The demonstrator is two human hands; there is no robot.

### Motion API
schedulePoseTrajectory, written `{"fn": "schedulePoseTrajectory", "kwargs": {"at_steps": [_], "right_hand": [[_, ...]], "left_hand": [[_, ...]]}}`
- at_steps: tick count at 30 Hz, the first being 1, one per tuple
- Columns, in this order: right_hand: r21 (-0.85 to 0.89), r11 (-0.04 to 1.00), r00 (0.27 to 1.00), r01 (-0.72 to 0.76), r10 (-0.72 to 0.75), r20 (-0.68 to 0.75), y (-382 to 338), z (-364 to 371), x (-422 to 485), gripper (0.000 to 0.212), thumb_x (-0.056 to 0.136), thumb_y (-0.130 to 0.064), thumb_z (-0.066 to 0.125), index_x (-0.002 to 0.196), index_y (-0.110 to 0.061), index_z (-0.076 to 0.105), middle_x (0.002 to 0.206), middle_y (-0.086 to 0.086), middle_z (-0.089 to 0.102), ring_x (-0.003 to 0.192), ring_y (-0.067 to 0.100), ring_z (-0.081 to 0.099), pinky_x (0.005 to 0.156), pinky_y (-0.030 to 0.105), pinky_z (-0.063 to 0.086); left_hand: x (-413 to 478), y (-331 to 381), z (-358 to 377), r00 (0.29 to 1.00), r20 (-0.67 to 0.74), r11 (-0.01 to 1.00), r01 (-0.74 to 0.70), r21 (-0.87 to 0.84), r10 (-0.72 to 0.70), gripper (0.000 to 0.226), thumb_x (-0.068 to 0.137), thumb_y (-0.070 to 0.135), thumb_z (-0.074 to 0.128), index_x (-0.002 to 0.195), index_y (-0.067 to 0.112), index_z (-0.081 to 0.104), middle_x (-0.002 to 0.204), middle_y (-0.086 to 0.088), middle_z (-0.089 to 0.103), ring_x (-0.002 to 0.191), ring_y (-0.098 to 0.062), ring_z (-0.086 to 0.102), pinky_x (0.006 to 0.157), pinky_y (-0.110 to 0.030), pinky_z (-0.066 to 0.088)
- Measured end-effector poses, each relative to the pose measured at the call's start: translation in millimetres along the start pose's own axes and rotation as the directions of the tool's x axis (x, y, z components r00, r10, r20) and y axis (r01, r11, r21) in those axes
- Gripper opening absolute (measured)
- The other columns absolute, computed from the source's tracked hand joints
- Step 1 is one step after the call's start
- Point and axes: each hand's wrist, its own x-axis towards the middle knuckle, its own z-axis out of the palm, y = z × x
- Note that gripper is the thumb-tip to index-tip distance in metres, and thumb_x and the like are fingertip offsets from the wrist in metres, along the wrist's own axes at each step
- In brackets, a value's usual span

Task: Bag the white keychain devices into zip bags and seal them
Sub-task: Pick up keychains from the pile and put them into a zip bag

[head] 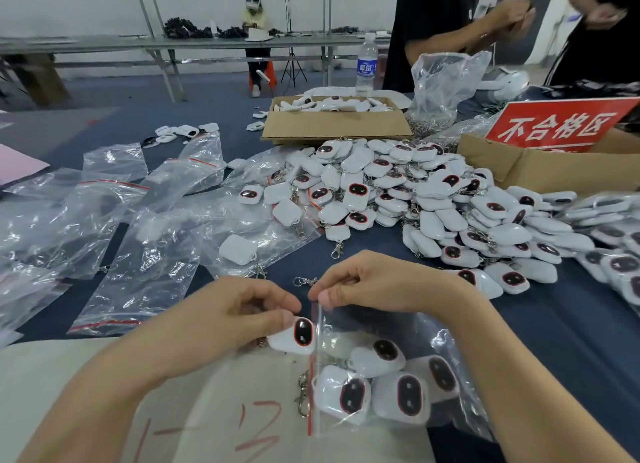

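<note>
Pinching a white device (298, 336) between thumb and curled fingers (277, 319), your left hand (225, 320) holds it at lower centre of the frame, right against the red-lined mouth of the zip bag (440, 345). The device's dark oval face points up, just below your thumb tip. Your right hand (374, 286) is just beside it, thumb and forefinger closed together on the top corner of the bag's mouth, the other fingers (349, 272) curled above.

The bag lies to the right of the mouth, with several more devices inside; a metal clasp (303, 393) sticks out at its open edge. It rests partly on a white sheet (69, 376) at lower left, marked "1-3" in red, and partly on the blue counter (554, 341).

At upper right a red sign (561, 125) reads 不合格区 in white. The bottle (366, 64) at upper centre has a blue label too small to read.

A pile (415, 199) of loose devices fills the centre right, with empty bags (104, 220) at left.
</note>
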Motion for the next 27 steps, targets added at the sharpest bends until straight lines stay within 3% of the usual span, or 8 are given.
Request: {"fn": "schedulePoseTrajectory", "kwargs": {"at_steps": [3,9,11,13,16,20,25,27], "right_hand": [[0.018,1.0,1.0,0.014,-0.015,0.014,-0.8,0.7,1.4,0.016,0.093,-0.027,0.069,0.106,-0.034,0.075,0.106,-0.009,0.075,0.106,0.009,0.068,0.104,0.037,0.049],[0.145,0.988,0.999,0.053,-0.053,-0.003,3.1,1.1,-0.8,0.021,0.094,-0.014,0.067,0.115,-0.017,0.07,0.112,0.025,0.068,0.095,0.026,0.06,0.104,0.063,0.042],[0.139,0.988,0.998,0.066,-0.067,0.001,2.4,-1.9,-3.0,0.023,0.095,-0.016,0.067,0.116,-0.024,0.07,0.109,0.02,0.069,0.095,0.027,0.061,0.105,0.059,0.043],[0.099,0.992,0.996,0.081,-0.083,0.016,2.1,-4.3,-5.3,0.025,0.097,-0.017,0.063,0.116,-0.031,0.071,0.102,0.006,0.072,0.095,0.021,0.065,0.102,0.041,0.05],[0.03,0.996,0.996,0.082,-0.083,0.025,-3.6,-2.7,-7.0,0.033,0.1,-0.013,0.053,0.113,-0.036,0.073,0.076,-0.024,0.064,0.069,-0.007,0.056,0.071,0.004,0.042],[-0.031,0.997,0.997,0.075,-0.075,-0.004,-8.1,1.2,-3.6,0.043,0.094,-0.006,0.044,0.097,-0.035,0.076,0.054,-0.016,0.049,0.048,0.002,0.038,0.051,0.012,0.033],[-0.049,0.998,0.998,0.042,-0.044,-0.038,-8.0,4.9,-0.2,0.039,0.089,-0.008,0.048,0.089,-0.035,0.075,0.075,-0.001,0.069,0.055,0.005,0.042,0.063,0.022,0.04],[-0.067,0.998,0.999,0.02,-0.023,-0.043,-6.3,6.1,1.2,0.035,0.088,-0.01,0.05,0.086,-0.035,0.075,0.058,-0.011,0.06,0.051,0.004,0.041,0.059,0.023,0.039]], "left_hand": [[7.1,-0.4,10.9,1.0,-0.015,1.0,-0.003,-0.019,0.003,0.011,0.09,0.02,0.073,0.1,0.023,0.076,0.084,-0.002,0.071,0.071,-0.012,0.06,0.066,-0.03,0.047],[16.5,3.0,25.4,0.998,-0.069,0.995,-0.019,-0.094,0.012,0.017,0.091,0.01,0.071,0.108,0.016,0.07,0.09,-0.009,0.072,0.072,-0.011,0.061,0.062,-0.023,0.051],[14.1,-0.6,14.1,0.998,-0.058,0.997,0.014,-0.078,-0.019,0.02,0.09,0.014,0.072,0.108,0.018,0.069,0.094,-0.012,0.074,0.074,-0.013,0.063,0.066,-0.027,0.049],[10.8,-6.1,-0.2,0.996,-0.087,0.997,0.025,-0.076,-0.031,0.021,0.088,0.015,0.072,0.108,0.018,0.069,0.095,-0.017,0.073,0.075,-0.016,0.064,0.069,-0.03,0.05],[8.9,-10.6,-5.7,0.993,-0.119,0.998,0.017,-0.055,-0.023,0.02,0.087,0.014,0.073,0.107,0.018,0.07,0.097,-0.018,0.072,0.076,-0.017,0.066,0.068,-0.027,0.054],[15.0,-9.1,4.4,0.996,-0.088,0.999,-0.013,-0.043,0.009,0.021,0.087,0.018,0.074,0.107,0.021,0.07,0.097,-0.012,0.075,0.083,-0.023,0.068,0.076,-0.031,0.053],[17.1,-5.4,12.1,0.995,-0.097,0.995,-0.013,-0.103,0.003,0.02,0.088,0.019,0.074,0.107,0.022,0.071,0.096,-0.008,0.075,0.077,-0.01,0.066,0.066,-0.019,0.053],[19.9,-5.1,17.0,0.993,-0.117,0.993,-0.002,-0.122,-0.013,0.018,0.09,0.016,0.072,0.108,0.019,0.071,0.09,-0.005,0.075,0.07,-0.006,0.063,0.063,-0.016,0.051]]}}
